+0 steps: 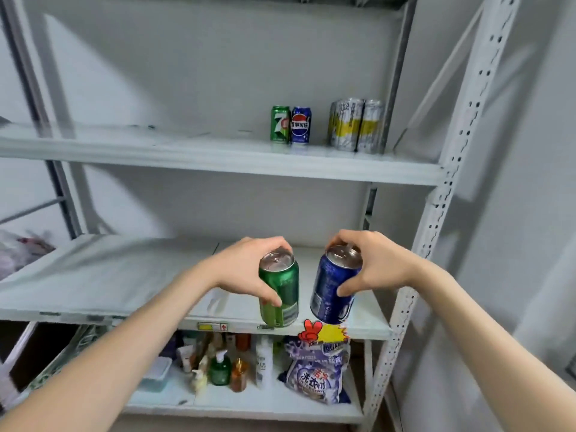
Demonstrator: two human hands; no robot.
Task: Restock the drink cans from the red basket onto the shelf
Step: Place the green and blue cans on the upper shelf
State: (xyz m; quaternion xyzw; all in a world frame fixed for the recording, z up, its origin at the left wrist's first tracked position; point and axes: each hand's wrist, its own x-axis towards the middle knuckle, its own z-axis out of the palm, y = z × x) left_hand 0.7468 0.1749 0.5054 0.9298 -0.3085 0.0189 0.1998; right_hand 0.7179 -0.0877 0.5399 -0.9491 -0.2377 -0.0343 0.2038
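The print on both held cans is too blurred to read. The left hand [249, 269] wraps the green can [280, 294] from its nine o'clock side, thumb across the front and fingers curled over the far rim, so part of its wall is covered. The right hand [377, 266] grasps the blue can [333, 291] from three o'clock in the same way. Both forearms run out of the bottom of the view.

The green can is near upright, with a silver top, a closed pull tab and a pale label panel low on its side. The blue can is tilted, its top leaning towards one o'clock, with a white panel near its base. They are held in the air, just beside each other but apart, in front of the front edge of the middle shelf [109, 275].

On the upper shelf [187, 154], at twelve o'clock from the hands, a green 7UP can [280, 123] touches a blue Pepsi can [300, 125] with Chinese characters. At one o'clock stands a cluster of silver-and-yellow cans [358, 126]; their count and lettering are unclear.

At six o'clock, the bottom shelf holds a purple bag [314, 375] with Chinese writing, a green pump bottle [219, 371] and a white bottle [264, 363], all blurred.
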